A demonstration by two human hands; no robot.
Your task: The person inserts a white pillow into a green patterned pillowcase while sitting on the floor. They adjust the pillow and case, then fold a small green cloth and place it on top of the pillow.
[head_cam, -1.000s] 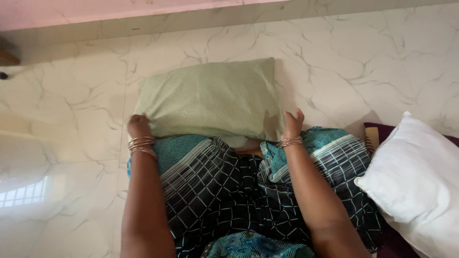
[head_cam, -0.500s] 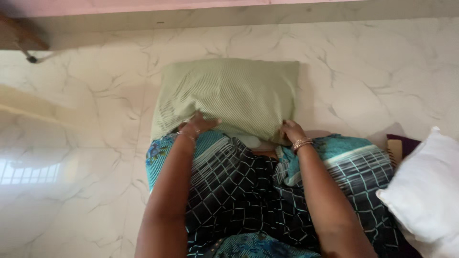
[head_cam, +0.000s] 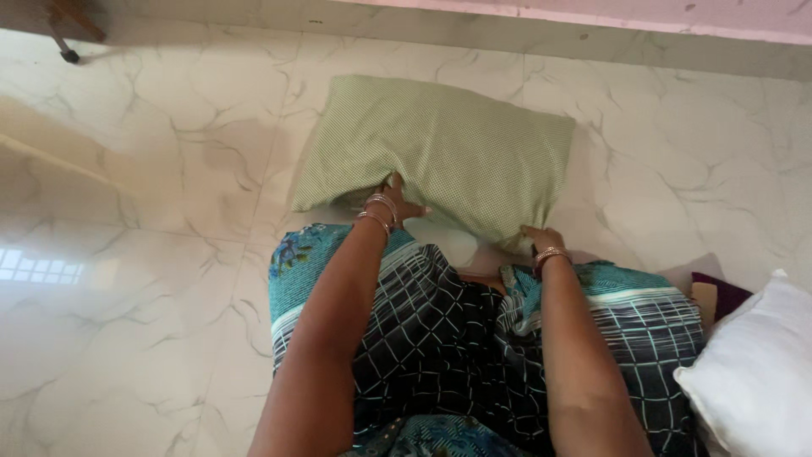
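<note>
A green checked pillow [head_cam: 444,148] lies on the marble floor in front of my knees. My left hand [head_cam: 396,203] sits at its near edge, fingers tucked into the open mouth of the cover, where a bit of white inner pillow shows. My right hand [head_cam: 539,239] pinches the pillow's near right corner. Both wrists wear metal bangles. My lap is covered by a teal and black checked cloth [head_cam: 474,330].
A white pillow [head_cam: 757,381] rests at the right edge beside a dark maroon item [head_cam: 719,294]. A pink wall base [head_cam: 592,17] runs along the top. A furniture leg [head_cam: 63,42] stands at the top left.
My left hand has moved from the pillow's left corner toward the middle of its near edge. The view has shifted, so the pillow sits more to the right and looks tilted.
</note>
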